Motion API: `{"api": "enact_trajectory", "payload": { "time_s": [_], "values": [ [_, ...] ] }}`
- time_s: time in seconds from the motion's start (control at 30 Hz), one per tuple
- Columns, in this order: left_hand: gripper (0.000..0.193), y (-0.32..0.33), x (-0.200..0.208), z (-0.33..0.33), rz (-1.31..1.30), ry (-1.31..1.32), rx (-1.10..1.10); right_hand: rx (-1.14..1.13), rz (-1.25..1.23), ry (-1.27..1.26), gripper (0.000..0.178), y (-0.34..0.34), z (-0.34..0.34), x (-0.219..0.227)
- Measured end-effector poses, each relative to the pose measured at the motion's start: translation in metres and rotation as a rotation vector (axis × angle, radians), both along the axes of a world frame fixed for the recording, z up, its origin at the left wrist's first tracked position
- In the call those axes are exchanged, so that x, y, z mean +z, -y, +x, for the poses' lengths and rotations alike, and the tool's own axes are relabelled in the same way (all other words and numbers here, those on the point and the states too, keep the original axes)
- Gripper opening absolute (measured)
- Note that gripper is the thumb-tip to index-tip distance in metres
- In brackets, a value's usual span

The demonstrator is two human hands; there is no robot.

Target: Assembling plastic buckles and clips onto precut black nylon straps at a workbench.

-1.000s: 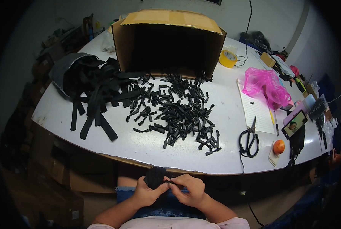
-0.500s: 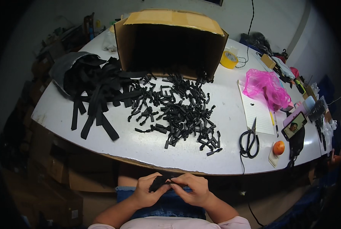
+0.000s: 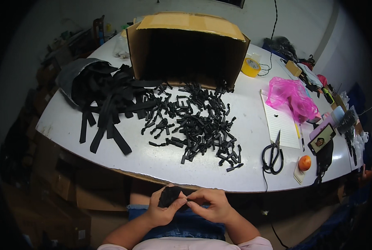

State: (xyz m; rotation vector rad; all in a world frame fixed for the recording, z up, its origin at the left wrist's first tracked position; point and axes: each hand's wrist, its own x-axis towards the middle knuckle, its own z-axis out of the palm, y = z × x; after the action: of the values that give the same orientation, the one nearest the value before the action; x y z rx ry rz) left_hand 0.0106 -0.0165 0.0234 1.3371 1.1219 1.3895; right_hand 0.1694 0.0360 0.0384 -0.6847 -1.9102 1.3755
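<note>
Over my lap, just below the table's front edge, my left hand (image 3: 164, 209) is closed around a piece of black fabric strap (image 3: 169, 196). The strap bulges up from between its thumb and fingers. My right hand (image 3: 211, 204) meets it there, thumb and forefinger pinched at the strap's end. Whatever lies in that pinch is too small to make out. On the table beyond my hands spreads a heap of small black plastic pieces with short loops (image 3: 204, 129). To its left, more black straps (image 3: 111, 106) spill from a grey bag (image 3: 65, 85).
A cardboard box (image 3: 194, 21) lies at the back, its opening toward me. On the right are black scissors (image 3: 272, 158), a lined notepad (image 3: 282, 135), a pink plastic bag (image 3: 292, 98), yellow tape (image 3: 251, 67), a propped phone (image 3: 322, 139) and an orange round fruit (image 3: 304, 163).
The black strap in my left hand has turned and shows broader now. Both hands stay close together at nearly the same spot, fingertips still meeting.
</note>
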Motion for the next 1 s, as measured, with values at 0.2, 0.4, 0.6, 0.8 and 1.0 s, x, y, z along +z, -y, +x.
{"api": "enact_trajectory", "payload": {
  "time_s": [0.2,0.4,0.6,0.8,1.0],
  "values": [
    [0.018,-0.006,-0.019,-0.001,-0.407,0.449,-0.006,0.076,0.106,0.267,0.021,0.004,-0.003,-0.025],
    [0.021,-0.006,-0.023,-0.005,-0.488,0.405,-0.085,-0.224,0.663,0.211,0.038,0.002,-0.021,0.001],
    [0.019,-0.004,-0.017,-0.011,-0.579,0.511,-0.291,-0.255,0.680,0.068,0.027,0.000,-0.023,-0.015],
    [0.022,-0.001,-0.012,0.002,-0.384,0.570,-0.083,-0.129,-0.457,-0.303,0.005,0.010,-0.012,-0.014],
    [0.011,0.001,-0.010,0.013,-0.229,0.414,0.014,-0.123,-0.411,-0.243,0.007,0.014,-0.009,-0.019]
  ]
}}
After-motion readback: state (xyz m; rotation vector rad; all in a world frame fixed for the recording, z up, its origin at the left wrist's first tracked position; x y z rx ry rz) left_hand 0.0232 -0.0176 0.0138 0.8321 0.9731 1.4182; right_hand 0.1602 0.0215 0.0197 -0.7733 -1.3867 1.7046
